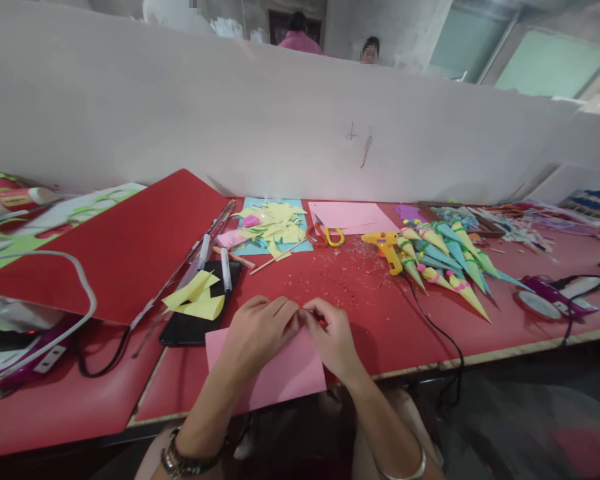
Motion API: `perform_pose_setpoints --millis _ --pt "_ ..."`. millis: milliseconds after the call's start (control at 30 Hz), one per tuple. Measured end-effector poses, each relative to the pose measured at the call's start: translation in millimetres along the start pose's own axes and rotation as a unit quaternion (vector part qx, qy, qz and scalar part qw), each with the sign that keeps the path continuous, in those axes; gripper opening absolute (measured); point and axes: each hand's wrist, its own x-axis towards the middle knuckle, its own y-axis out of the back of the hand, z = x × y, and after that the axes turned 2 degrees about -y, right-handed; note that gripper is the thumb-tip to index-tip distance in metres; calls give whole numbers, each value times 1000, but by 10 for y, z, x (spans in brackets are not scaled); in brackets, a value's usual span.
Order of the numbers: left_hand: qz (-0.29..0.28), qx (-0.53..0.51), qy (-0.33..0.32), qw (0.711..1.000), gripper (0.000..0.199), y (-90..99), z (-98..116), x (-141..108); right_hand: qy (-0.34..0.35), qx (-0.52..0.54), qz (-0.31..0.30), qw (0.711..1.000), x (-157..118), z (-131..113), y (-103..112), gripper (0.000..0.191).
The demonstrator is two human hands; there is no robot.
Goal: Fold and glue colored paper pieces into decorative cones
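On a red surface (375,347), a pink sheet (286,372) lies at the near edge. Over it, left hand (264,328) and right hand (333,337) meet, fingertips curled together; what they pinch is hidden. Beyond, rightward: a yellow glue gun (390,252).

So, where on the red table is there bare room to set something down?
One patch of the table lies bare between the right hand and the cord of the glue gun. Another is front left, between the purple power strip and the table's edge. Farther back, yellow scraps, scissors and paper cones crowd it.
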Motion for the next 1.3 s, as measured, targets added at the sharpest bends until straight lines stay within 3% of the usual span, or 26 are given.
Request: perform_pose_setpoints --millis 233,367,467,567,633,700,767,833,900,1000,1167,1300 --pt "48 4 5 999 23 57 -111 -42 9 -2 11 1000 40 -24 127 23" --pt "29 -29 25 999 24 95 -249 -104 7 -9 27 1000 79 10 215 24" --pt "9 -81 71 994 21 112 -410 -180 2 0 34 999 98 29 234 24" --pt "4 -150 157 976 18 130 -600 -287 -2 15 42 999 108 49 251 23" --pt "37 -192 237 951 17 157 -683 -345 -11 25 56 998 109 66 277 23" --pt "112 -227 310 916 18 198 -692 -359 -21 34 55 998 106 78 305 23" --pt "168 -265 323 893 20 243 -628 -319 -28 42 28 998 101 78 321 22" --pt "124 -310 255 907 21 277 -531 -250 -29 44 -2 999 95 71 322 20" --pt "15 -335 190 923 20 287 -446 -191 -22 43 -9 999 91 69 318 19" --pt "-103 -345 186 914 22 266 -397 -174 -14 39 2 999 92 94 318 18" --pt "-121 -303 198 924 28 270 -422 -217 20 -26 36 999 109 129 325 17" --pt "-125 -217 169 953 29 357 -378 -183 148 -152 81 974 104 16 277 16"
